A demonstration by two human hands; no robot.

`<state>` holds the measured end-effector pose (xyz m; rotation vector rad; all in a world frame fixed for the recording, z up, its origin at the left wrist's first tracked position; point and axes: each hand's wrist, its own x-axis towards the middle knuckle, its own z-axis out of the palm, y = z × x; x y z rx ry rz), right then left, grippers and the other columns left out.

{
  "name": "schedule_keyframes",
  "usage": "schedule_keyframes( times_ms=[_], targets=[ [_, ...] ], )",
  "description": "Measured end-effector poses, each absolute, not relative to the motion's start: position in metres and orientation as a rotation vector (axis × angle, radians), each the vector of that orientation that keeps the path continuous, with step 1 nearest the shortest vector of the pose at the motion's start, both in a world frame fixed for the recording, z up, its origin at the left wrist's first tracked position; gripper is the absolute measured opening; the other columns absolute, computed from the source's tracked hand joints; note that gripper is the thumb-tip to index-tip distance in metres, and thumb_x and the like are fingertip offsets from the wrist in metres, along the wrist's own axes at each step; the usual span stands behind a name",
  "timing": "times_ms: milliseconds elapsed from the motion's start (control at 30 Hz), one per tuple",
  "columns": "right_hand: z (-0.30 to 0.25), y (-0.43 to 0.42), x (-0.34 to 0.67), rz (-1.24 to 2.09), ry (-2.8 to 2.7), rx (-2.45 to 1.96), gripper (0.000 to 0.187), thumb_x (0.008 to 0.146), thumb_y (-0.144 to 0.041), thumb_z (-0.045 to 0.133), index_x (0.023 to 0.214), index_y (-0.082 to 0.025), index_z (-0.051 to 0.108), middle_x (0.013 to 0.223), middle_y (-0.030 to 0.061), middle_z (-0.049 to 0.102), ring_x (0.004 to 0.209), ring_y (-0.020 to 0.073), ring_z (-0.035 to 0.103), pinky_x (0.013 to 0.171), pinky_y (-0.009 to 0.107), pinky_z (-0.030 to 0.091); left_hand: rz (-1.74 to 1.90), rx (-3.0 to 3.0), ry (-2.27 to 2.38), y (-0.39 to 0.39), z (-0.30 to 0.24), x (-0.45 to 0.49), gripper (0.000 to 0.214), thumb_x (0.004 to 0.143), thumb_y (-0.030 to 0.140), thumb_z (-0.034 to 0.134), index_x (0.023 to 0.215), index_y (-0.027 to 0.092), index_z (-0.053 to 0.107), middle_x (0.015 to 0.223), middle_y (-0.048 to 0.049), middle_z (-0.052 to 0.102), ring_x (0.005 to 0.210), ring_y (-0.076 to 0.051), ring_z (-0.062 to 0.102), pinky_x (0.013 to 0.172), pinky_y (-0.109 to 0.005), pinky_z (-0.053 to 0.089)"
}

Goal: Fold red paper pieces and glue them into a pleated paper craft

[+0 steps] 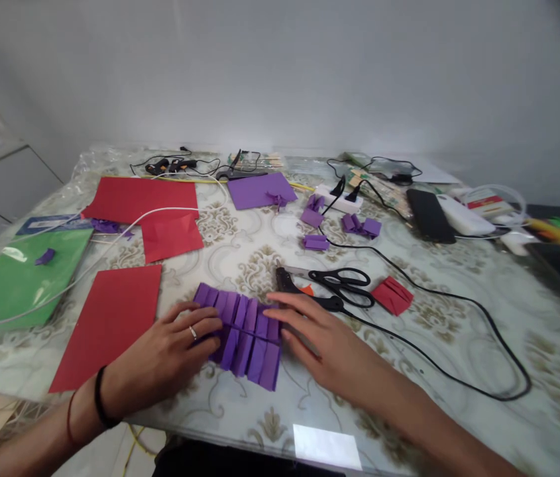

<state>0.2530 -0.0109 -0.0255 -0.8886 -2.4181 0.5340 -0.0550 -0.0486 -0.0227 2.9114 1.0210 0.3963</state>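
A pleated piece of purple paper [244, 334], made of two rows of folded strips, lies on the table in front of me. My left hand [173, 344], with a ring on one finger, rests its fingertips on the paper's left end. Over the right end reach the fingers of my right hand [322, 338], spread and touching the edge. Neither hand is closed round the paper. Just beyond my right hand are black-handled scissors [342, 285] and a black glue gun [284, 281] with an orange trigger. A small folded red paper [392, 295] lies right of the scissors.
Red sheets [111, 324] and a green pack [56, 278] are on the left. A purple sheet [260, 191], small purple folded pieces [315, 242] and a white power strip [342, 197] stand further back. A black cord [458, 298] loops across the right, near phones [430, 215].
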Motion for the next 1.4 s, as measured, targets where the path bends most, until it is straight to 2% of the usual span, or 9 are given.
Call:
schedule_keyframes(
  times_ms=[133, 200, 300, 400, 500, 600, 733, 1067, 1400],
  targets=[
    [-0.029, -0.022, 0.243, 0.808, -2.426, -0.844, 0.023, 0.105, -0.017, 0.057, 0.122, -0.020, 0.072, 0.128, 0.0105, 0.073, 0.118, 0.0222, 0.073, 0.106, 0.039, 0.060, 0.458, 2.935, 1.088, -0.034, -0.015, -0.073, 0.045, 0.094, -0.009, 0.042, 0.121, 0.018, 0.065, 0.138, -0.0075, 0.072, 0.146, -0.029, 0.052, 0.124, -0.054, 0.031],
    [-0.030, -0.030, 0.237, 0.866, -2.409, -0.805, 0.022, 0.106, -0.018, 0.058, 0.122, -0.020, 0.071, 0.123, 0.0093, 0.074, 0.112, 0.0206, 0.074, 0.100, 0.035, 0.062, 0.454, 2.822, 1.136, -0.033, -0.007, -0.078, 0.046, 0.093, -0.008, 0.043, 0.123, 0.020, 0.064, 0.141, -0.0076, 0.069, 0.146, -0.029, 0.049, 0.121, -0.054, 0.033],
    [-0.030, -0.034, 0.228, 0.720, -2.391, -0.798, 0.022, 0.107, -0.020, 0.057, 0.125, -0.017, 0.069, 0.116, 0.0110, 0.073, 0.104, 0.0234, 0.074, 0.092, 0.039, 0.064, 0.522, 2.643, 1.221, -0.037, -0.001, -0.076, 0.029, 0.101, 0.010, 0.057, 0.128, 0.021, 0.062, 0.138, -0.0099, 0.066, 0.134, -0.030, 0.055, 0.113, -0.053, 0.042],
    [-0.030, -0.027, 0.220, 0.439, -2.398, -0.825, 0.024, 0.107, -0.021, 0.056, 0.126, -0.014, 0.068, 0.112, 0.0136, 0.071, 0.094, 0.0258, 0.074, 0.081, 0.042, 0.065, 0.611, 2.597, 1.274, -0.041, -0.007, -0.067, 0.031, 0.098, 0.031, 0.074, 0.125, 0.022, 0.064, 0.126, -0.0100, 0.067, 0.118, -0.030, 0.060, 0.104, -0.052, 0.048],
    [-0.032, -0.017, 0.211, 0.245, -2.453, -0.796, 0.018, 0.105, -0.016, 0.057, 0.114, -0.015, 0.073, 0.103, 0.0112, 0.072, 0.086, 0.0251, 0.073, 0.072, 0.040, 0.063, 0.693, 2.549, 1.304, -0.042, -0.014, -0.060, 0.011, 0.099, 0.020, 0.070, 0.109, 0.021, 0.067, 0.112, -0.0070, 0.068, 0.107, -0.026, 0.062, 0.096, -0.045, 0.052],
    [-0.033, -0.012, 0.210, 0.176, -2.455, -0.754, 0.019, 0.104, -0.011, 0.056, 0.099, -0.016, 0.073, 0.094, 0.0084, 0.073, 0.082, 0.0228, 0.072, 0.072, 0.036, 0.061, 0.760, 2.418, 1.304, -0.043, -0.013, -0.062, 0.010, 0.099, 0.011, 0.065, 0.100, 0.021, 0.067, 0.108, -0.0046, 0.066, 0.102, -0.021, 0.064, 0.092, -0.036, 0.054],
    [-0.030, -0.012, 0.222, 0.181, -2.357, -0.782, 0.017, 0.102, -0.007, 0.055, 0.101, -0.015, 0.069, 0.095, 0.0089, 0.074, 0.084, 0.0210, 0.074, 0.074, 0.032, 0.060, 0.821, 2.253, 1.276, -0.050, -0.003, -0.074, 0.010, 0.101, 0.013, 0.065, 0.101, 0.022, 0.067, 0.108, -0.0022, 0.065, 0.098, -0.015, 0.066, 0.087, -0.026, 0.054],
    [-0.034, -0.012, 0.247, 0.381, -2.265, -0.961, 0.018, 0.096, -0.008, 0.053, 0.102, -0.024, 0.059, 0.096, 0.0057, 0.074, 0.085, 0.0217, 0.076, 0.073, 0.032, 0.061, 0.825, 2.146, 1.380, -0.060, -0.008, -0.094, 0.007, 0.104, 0.018, 0.063, 0.101, 0.022, 0.067, 0.101, -0.0012, 0.067, 0.092, -0.016, 0.066, 0.080, -0.026, 0.054],
    [-0.032, -0.012, 0.239, 0.389, -2.323, -0.835, 0.017, 0.101, -0.008, 0.054, 0.105, -0.021, 0.064, 0.098, 0.0074, 0.074, 0.089, 0.0207, 0.075, 0.080, 0.033, 0.063, 0.827, 2.168, 1.329, -0.058, -0.007, -0.084, 0.007, 0.103, 0.017, 0.064, 0.103, 0.022, 0.067, 0.103, -0.0012, 0.067, 0.092, -0.015, 0.066, 0.081, -0.025, 0.054]
  ],
)
